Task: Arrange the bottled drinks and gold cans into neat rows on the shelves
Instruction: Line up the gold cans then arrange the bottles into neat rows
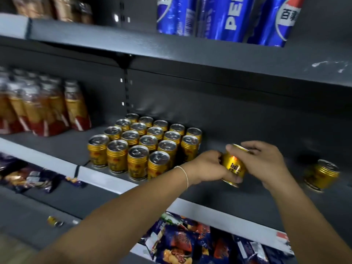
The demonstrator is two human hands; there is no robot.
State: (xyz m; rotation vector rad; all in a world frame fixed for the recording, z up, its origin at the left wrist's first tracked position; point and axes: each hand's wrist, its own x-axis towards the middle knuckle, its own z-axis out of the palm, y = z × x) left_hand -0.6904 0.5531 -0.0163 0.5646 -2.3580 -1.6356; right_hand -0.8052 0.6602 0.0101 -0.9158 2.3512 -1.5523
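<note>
my left hand [207,166] and right hand [264,161] both grip one tilted gold can [233,165] over the shelf [228,199], just right of the can block [144,147]. stray can [322,175] further right, bottles [43,107] far left.

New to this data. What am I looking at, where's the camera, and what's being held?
No machine here: a person works with bare hands. The single picture comes from a wide-angle camera worn on their head, looking forward and down, so straight edges look bent. The left hand and right hand both have a grip on one gold can, tilted over the middle shelf; I cannot tell if it touches the shelf. To its left a block of gold cans stands in neat rows, and a lone can sits apart at the right. Orange bottled drinks stand further left, blue Pepsi containers on the shelf above, and snack bags below.
</note>
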